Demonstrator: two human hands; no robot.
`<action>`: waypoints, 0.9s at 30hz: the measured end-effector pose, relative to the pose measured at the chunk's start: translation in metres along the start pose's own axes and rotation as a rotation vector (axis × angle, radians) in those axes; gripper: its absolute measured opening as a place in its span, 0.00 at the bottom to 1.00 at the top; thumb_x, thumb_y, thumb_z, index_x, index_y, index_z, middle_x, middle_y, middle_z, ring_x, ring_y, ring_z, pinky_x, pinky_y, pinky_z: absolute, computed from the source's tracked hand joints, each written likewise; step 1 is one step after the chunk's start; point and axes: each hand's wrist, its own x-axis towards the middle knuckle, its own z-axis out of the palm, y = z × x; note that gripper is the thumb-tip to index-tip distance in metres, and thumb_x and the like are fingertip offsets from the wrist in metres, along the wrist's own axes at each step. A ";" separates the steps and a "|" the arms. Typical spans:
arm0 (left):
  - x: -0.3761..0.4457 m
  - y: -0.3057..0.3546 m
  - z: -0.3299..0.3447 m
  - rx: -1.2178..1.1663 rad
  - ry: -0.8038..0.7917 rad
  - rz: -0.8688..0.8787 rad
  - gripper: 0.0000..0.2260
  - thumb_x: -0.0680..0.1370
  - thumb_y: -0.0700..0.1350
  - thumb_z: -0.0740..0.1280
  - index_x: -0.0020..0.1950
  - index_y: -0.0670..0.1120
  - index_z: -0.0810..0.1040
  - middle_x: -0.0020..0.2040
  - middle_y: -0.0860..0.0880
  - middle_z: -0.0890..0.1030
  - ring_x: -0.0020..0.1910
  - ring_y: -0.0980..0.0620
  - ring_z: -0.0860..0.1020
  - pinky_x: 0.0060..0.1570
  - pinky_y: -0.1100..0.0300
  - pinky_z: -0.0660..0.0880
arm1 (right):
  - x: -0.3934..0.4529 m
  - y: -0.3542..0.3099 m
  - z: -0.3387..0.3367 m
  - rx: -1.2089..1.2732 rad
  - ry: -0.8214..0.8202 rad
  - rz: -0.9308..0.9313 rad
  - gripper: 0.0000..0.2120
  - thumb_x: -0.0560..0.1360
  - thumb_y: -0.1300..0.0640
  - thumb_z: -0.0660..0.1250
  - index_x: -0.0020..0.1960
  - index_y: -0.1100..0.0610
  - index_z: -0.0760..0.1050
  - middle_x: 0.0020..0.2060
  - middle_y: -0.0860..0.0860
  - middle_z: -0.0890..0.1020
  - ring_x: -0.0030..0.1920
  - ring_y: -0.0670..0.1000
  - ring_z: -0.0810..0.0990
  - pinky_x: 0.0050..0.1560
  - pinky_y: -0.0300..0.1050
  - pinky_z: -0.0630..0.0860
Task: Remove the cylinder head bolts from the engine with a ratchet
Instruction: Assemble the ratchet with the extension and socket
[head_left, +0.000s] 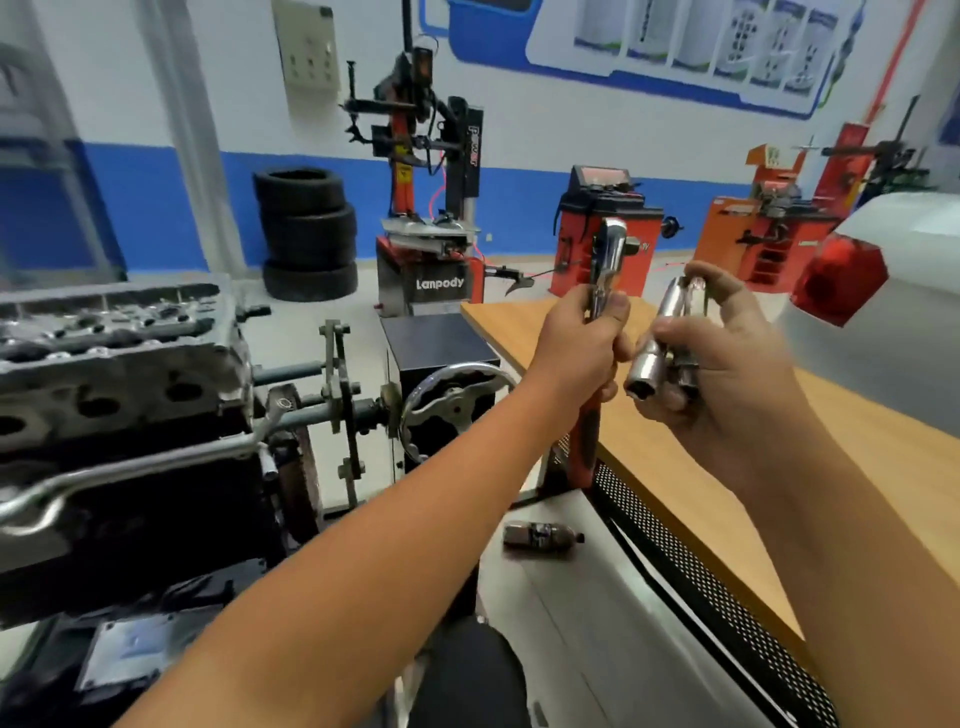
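Observation:
My left hand (576, 343) grips a ratchet (608, 254) by its shaft, chrome head upright, red-and-black handle hanging below my fist. Just to its right, my right hand (727, 364) holds a long chrome socket (654, 348) and another chrome piece behind it, the socket's open end pointing down-left. The engine (119, 395) sits on a stand at the left, its cylinder head on top, well apart from both hands. I cannot make out the head bolts in the blur.
A wooden workbench (675, 467) with a perforated black edge lies under my right arm. A small dark bottle (540, 535) lies on the grey surface below. The stand's handwheel (452, 400) is between engine and bench. Stacked tyres (309, 234) and tyre machines stand behind.

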 end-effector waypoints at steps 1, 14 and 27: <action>-0.001 0.002 -0.008 -0.006 -0.015 -0.024 0.10 0.86 0.53 0.62 0.56 0.46 0.74 0.35 0.48 0.76 0.32 0.45 0.72 0.29 0.56 0.71 | 0.001 0.001 0.007 0.015 -0.036 -0.013 0.29 0.79 0.70 0.63 0.70 0.41 0.68 0.38 0.58 0.74 0.25 0.51 0.68 0.25 0.42 0.65; -0.125 0.020 -0.206 -0.232 0.274 -0.173 0.31 0.82 0.68 0.49 0.38 0.42 0.68 0.23 0.50 0.61 0.18 0.55 0.56 0.23 0.67 0.50 | 0.015 0.102 0.189 0.273 -0.064 0.079 0.07 0.81 0.58 0.67 0.51 0.59 0.71 0.43 0.58 0.86 0.27 0.46 0.70 0.27 0.37 0.69; -0.223 0.036 -0.386 -0.344 0.449 0.281 0.17 0.78 0.65 0.64 0.53 0.53 0.81 0.32 0.46 0.74 0.23 0.57 0.64 0.24 0.66 0.57 | -0.012 0.189 0.390 0.604 -0.201 0.473 0.30 0.82 0.42 0.64 0.58 0.72 0.77 0.26 0.50 0.72 0.23 0.43 0.66 0.21 0.36 0.65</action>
